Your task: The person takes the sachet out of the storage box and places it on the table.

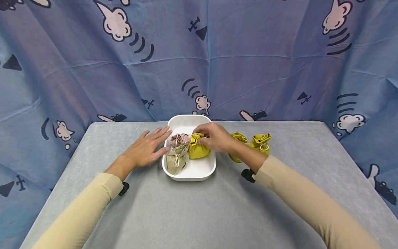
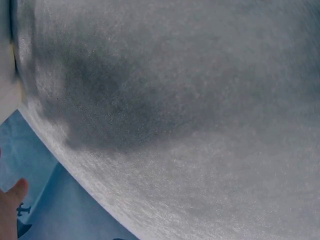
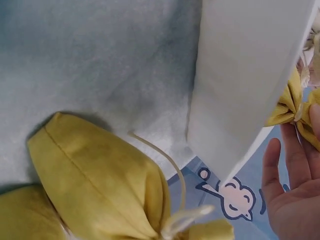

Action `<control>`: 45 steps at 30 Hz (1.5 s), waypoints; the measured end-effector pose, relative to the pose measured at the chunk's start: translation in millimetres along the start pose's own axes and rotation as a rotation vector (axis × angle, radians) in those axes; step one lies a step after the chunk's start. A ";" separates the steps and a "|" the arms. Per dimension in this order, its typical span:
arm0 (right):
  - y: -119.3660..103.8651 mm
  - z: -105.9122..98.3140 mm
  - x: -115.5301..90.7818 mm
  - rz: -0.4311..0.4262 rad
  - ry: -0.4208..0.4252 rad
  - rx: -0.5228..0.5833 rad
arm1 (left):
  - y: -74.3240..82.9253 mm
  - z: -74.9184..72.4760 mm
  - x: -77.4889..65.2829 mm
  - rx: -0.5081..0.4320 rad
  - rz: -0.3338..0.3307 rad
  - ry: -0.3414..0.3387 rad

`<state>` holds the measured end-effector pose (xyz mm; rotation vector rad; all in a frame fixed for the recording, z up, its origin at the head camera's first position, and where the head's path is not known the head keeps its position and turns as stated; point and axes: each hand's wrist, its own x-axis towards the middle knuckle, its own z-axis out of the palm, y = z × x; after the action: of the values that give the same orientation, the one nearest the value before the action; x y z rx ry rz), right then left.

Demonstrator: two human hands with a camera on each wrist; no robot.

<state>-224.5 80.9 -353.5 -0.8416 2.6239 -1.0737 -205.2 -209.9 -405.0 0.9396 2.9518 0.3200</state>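
My right hand (image 1: 216,137) pinches the gathered neck of a yellow drawstring pouch (image 1: 198,152) inside a white plastic tub (image 1: 189,179). In the right wrist view its fingers meet the pouch's tied neck (image 3: 286,111) beyond the tub's wall (image 3: 240,75). My left hand (image 1: 147,148) lies with spread, straight fingers at the tub's left rim, fingertips touching it. Left of the held pouch are a beige drawstring pouch (image 1: 176,163) and a dusty-pink one (image 1: 183,139). The left wrist view shows mostly tabletop, with part of a hand (image 2: 10,205) at the lower left.
Two more yellow pouches (image 1: 238,137) (image 1: 260,141) stand right of the tub, partly behind my right forearm. Grey cloth covers the table (image 1: 174,214). A blue patterned curtain (image 1: 248,76) hangs along the back and sides.
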 end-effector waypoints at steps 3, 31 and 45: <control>-4.2 -5.7 -0.4 0.000 0.006 0.004 | 0.3 0.1 0.4 0.003 0.004 0.002; -20.4 -73.6 -17.7 -0.070 0.145 0.045 | -0.5 1.3 -1.2 -0.001 0.003 0.002; -6.7 -83.9 -18.7 -0.033 0.257 0.043 | 0.5 1.1 -0.2 0.000 0.010 0.009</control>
<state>-237.1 136.9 -289.1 -0.7868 2.7882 -1.3229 -204.7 -209.5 -406.0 0.9558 2.9564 0.3253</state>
